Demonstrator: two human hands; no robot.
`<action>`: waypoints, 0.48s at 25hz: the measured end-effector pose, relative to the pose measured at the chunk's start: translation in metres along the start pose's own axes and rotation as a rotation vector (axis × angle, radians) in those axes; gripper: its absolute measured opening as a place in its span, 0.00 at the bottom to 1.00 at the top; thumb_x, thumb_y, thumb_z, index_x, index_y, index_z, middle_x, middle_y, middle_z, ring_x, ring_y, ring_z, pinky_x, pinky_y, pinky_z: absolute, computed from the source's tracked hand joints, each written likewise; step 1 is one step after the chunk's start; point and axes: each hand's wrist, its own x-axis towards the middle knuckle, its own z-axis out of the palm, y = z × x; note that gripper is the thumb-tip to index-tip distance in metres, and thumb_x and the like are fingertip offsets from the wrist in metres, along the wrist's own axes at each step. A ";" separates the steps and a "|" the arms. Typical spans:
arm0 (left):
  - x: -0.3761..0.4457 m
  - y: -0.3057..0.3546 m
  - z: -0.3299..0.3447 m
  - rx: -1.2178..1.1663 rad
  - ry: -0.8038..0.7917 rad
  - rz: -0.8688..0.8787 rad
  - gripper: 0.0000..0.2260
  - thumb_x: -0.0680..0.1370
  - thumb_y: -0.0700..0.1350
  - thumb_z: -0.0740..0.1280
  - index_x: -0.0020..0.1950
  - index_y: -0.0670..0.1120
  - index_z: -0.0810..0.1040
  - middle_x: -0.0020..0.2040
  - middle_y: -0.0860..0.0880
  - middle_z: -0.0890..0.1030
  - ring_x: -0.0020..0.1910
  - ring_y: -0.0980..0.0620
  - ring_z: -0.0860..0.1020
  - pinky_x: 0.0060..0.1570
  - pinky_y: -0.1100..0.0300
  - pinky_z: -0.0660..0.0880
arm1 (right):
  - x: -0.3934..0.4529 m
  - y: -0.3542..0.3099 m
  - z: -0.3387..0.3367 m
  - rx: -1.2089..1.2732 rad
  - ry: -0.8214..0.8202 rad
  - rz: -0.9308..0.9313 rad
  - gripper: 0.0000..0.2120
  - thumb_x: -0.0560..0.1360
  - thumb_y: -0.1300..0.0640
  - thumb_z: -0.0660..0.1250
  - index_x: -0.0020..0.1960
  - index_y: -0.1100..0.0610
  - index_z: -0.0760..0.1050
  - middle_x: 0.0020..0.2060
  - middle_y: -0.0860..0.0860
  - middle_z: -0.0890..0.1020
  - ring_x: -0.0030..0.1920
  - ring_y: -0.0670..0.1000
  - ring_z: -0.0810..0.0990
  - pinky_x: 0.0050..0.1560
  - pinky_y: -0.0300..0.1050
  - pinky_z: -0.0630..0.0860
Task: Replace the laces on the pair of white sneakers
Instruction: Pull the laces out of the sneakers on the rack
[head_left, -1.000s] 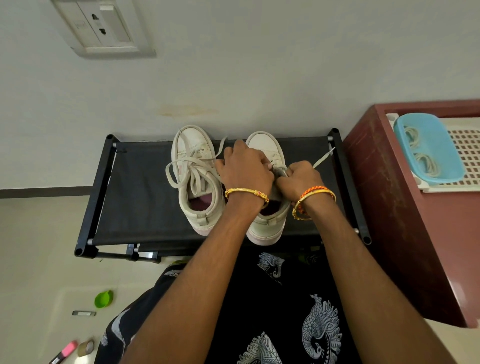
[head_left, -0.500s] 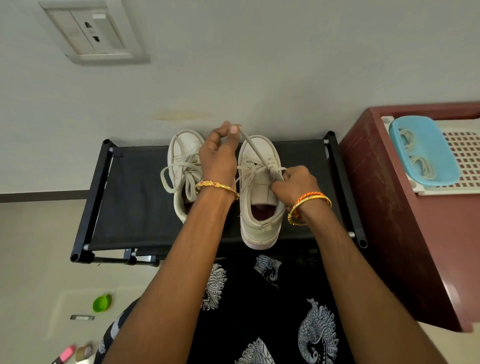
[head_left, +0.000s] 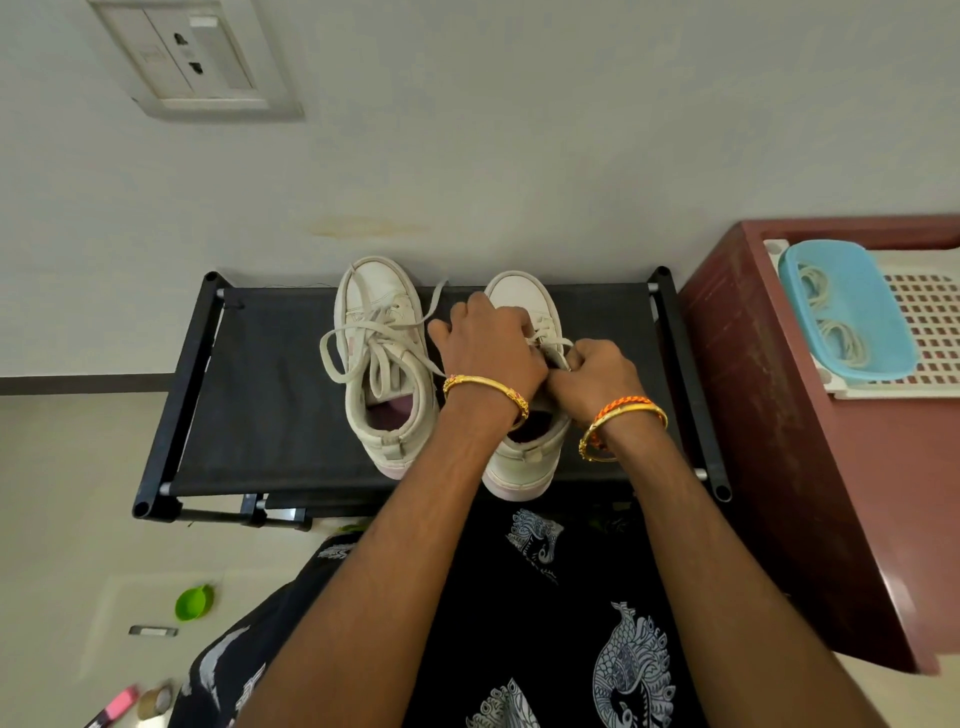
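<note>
Two white sneakers stand side by side on a black fabric rack (head_left: 260, 405), toes toward the wall. The left sneaker (head_left: 382, 312) has loose, untied off-white laces (head_left: 363, 353) spilling over its sides. The right sneaker (head_left: 524, 306) is partly covered by both hands. My left hand (head_left: 488, 348) lies over its tongue and eyelets with fingers curled down onto the lace. My right hand (head_left: 597, 379) pinches the lace at the shoe's right eyelets. The lace under the hands is mostly hidden.
A dark red table (head_left: 831, 467) stands close on the right with a white perforated tray (head_left: 924, 332) and a blue tub (head_left: 852, 306) holding coiled laces. On the floor at lower left lie a green cap (head_left: 193, 603), a pink marker (head_left: 117, 701) and a tape roll (head_left: 155, 701).
My left hand, which had pulled a lace end up toward the toe, has come back down onto the right sneaker's eyelets. The right hand stays at the shoe's right side.
</note>
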 end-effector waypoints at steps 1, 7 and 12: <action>-0.001 -0.001 -0.002 0.012 0.036 0.023 0.11 0.76 0.47 0.65 0.56 0.52 0.80 0.58 0.46 0.73 0.60 0.46 0.69 0.59 0.51 0.60 | 0.001 0.000 0.001 0.000 0.003 -0.004 0.14 0.74 0.61 0.66 0.33 0.55 0.64 0.31 0.50 0.71 0.32 0.48 0.70 0.31 0.39 0.68; -0.004 0.002 -0.004 0.060 0.008 0.058 0.10 0.76 0.45 0.65 0.56 0.48 0.79 0.60 0.46 0.71 0.62 0.46 0.66 0.58 0.51 0.59 | 0.004 0.001 0.002 -0.014 0.000 -0.007 0.14 0.74 0.60 0.66 0.33 0.55 0.64 0.32 0.50 0.72 0.33 0.48 0.71 0.31 0.39 0.68; -0.002 0.003 -0.007 -0.253 0.014 -0.216 0.04 0.75 0.44 0.64 0.45 0.52 0.77 0.66 0.46 0.62 0.69 0.44 0.55 0.63 0.47 0.56 | 0.004 0.003 0.002 0.014 -0.012 -0.005 0.14 0.74 0.58 0.67 0.33 0.55 0.65 0.32 0.50 0.72 0.33 0.48 0.71 0.32 0.40 0.70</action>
